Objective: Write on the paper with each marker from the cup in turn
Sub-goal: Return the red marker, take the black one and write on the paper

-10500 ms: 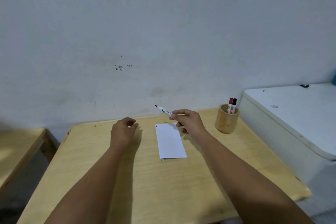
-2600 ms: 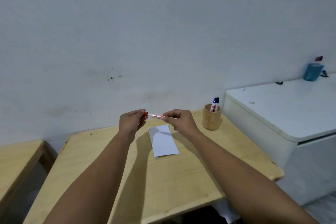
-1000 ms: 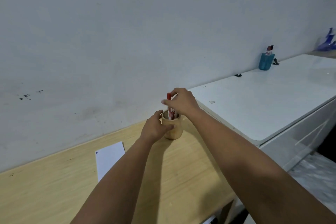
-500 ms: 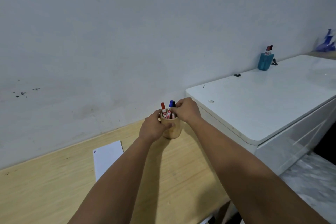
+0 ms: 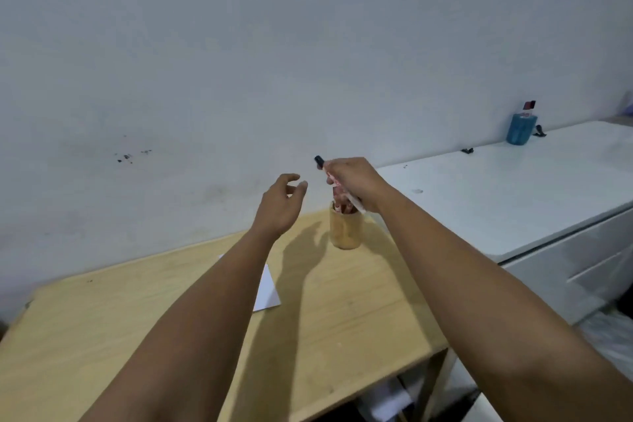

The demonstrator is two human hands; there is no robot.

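Note:
A round wooden cup [image 5: 345, 229] stands near the back right of the wooden table [image 5: 346, 315], with marker barrels showing at its mouth. My right hand [image 5: 352, 181] is above the cup, shut on a white marker with a dark cap [image 5: 319, 160] that points up and left. My left hand [image 5: 279, 207] hovers left of the cup with fingers apart, holding nothing. The white paper [image 5: 266, 289] lies on the table, mostly hidden behind my left forearm.
A white cabinet [image 5: 513, 195] stands right of the table, close to the cup. On its far end sits a blue holder [image 5: 520, 128]. A grey wall runs along the back. The table's right front corner is near my right forearm.
My right hand has lifted a dark-capped marker out of the cup. My left hand has let go of the cup and opened to its left. The view has shifted left.

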